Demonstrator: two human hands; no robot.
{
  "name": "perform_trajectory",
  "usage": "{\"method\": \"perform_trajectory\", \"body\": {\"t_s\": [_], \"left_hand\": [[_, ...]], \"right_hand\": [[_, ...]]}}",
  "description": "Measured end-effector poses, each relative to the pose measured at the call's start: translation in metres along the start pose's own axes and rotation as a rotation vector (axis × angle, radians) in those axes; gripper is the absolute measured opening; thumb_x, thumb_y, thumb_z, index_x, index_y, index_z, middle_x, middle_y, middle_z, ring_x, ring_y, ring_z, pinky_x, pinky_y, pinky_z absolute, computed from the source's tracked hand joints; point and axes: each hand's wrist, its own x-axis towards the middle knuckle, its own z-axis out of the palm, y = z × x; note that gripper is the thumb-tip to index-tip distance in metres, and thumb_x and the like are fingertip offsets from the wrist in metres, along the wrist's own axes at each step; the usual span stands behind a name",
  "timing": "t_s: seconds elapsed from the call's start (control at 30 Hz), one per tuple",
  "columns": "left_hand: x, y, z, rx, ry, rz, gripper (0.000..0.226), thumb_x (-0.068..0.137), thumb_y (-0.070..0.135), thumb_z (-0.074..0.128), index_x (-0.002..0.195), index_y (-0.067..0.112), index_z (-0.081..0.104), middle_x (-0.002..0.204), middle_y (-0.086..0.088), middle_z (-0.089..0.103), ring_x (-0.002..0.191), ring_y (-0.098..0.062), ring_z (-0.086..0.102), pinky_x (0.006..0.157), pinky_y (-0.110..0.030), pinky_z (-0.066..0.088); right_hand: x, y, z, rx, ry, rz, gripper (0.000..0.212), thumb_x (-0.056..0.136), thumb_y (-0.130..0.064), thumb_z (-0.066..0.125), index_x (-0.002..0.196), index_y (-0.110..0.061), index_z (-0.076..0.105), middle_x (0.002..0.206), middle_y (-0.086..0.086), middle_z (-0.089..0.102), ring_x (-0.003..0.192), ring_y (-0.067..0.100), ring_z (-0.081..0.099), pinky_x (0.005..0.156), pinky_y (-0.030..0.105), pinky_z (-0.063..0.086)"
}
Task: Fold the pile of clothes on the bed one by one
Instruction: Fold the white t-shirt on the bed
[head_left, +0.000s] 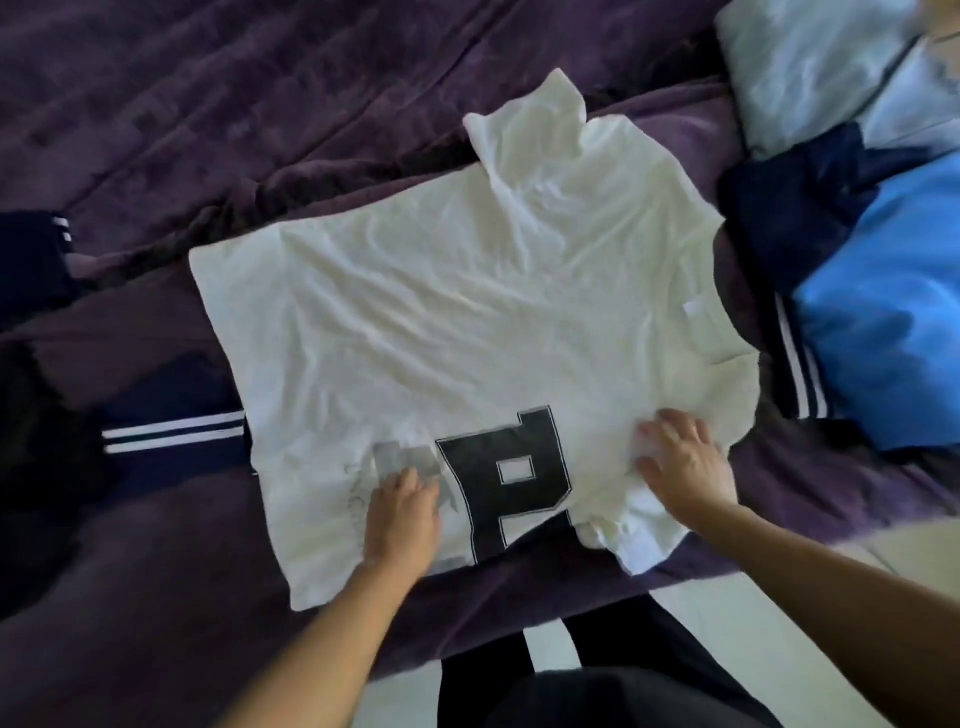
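Observation:
A white T-shirt with a large black letter P lies spread flat on the purple bed cover, its neck to the right and hem to the left. One sleeve sticks up at the far side. My left hand rests flat on the shirt's near edge, just left of the letter. My right hand presses flat on the crumpled near sleeve and shoulder, fingers spread. Neither hand grips the cloth.
A navy garment with white stripes lies partly under the shirt's left side. At the right sit a bright blue garment, dark navy clothes and a pale blue-white one. Another dark striped item lies far left. Light floor shows below.

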Motion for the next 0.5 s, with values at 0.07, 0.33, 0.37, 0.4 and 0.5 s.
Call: {"method": "perform_trajectory", "body": {"t_s": [0.07,0.33,0.37,0.4,0.5], "left_hand": [[-0.031,0.011,0.029,0.009,-0.058,0.006,0.033,0.089,0.036,0.052,0.119,0.024,0.056,0.127,-0.001,0.045,0.117,-0.024,0.046,0.092,-0.033,0.04],[-0.055,0.015,0.069,0.11,0.026,-0.06,0.03,0.092,0.033,0.05,0.12,0.026,0.049,0.128,0.002,0.039,0.122,-0.02,0.038,0.095,-0.034,0.038],[-0.051,0.015,0.068,0.121,0.05,-0.067,0.026,0.093,0.028,0.048,0.118,0.026,0.052,0.125,0.001,0.042,0.119,-0.021,0.04,0.094,-0.035,0.037],[-0.047,0.015,0.066,0.128,0.069,-0.073,0.024,0.093,0.024,0.046,0.115,0.025,0.055,0.122,0.001,0.044,0.117,-0.021,0.042,0.093,-0.035,0.037],[-0.048,0.016,0.065,0.124,0.089,-0.077,0.023,0.091,0.02,0.047,0.112,0.022,0.057,0.119,-0.002,0.048,0.114,-0.023,0.044,0.091,-0.037,0.037]], "right_hand": [[-0.021,0.026,0.011,0.117,0.041,0.211,0.054,0.084,-0.028,0.066,0.133,-0.017,0.047,0.142,0.008,0.039,0.128,0.032,0.035,0.092,0.045,0.042],[-0.032,0.001,0.021,0.841,-0.086,0.713,0.054,0.068,-0.027,0.083,0.11,-0.005,0.06,0.1,0.009,0.066,0.087,0.025,0.064,0.08,0.036,0.053],[-0.038,-0.003,0.027,0.92,-0.205,0.709,0.045,0.07,-0.02,0.082,0.106,-0.004,0.062,0.094,0.008,0.067,0.081,0.023,0.064,0.076,0.034,0.054],[-0.043,-0.004,0.032,1.001,-0.269,0.717,0.042,0.071,-0.014,0.081,0.106,-0.002,0.062,0.094,0.01,0.068,0.082,0.024,0.066,0.076,0.036,0.056],[-0.063,0.013,0.024,1.239,-0.173,0.776,0.035,0.073,-0.009,0.078,0.101,0.002,0.061,0.091,0.016,0.066,0.076,0.034,0.067,0.066,0.048,0.059]]}}
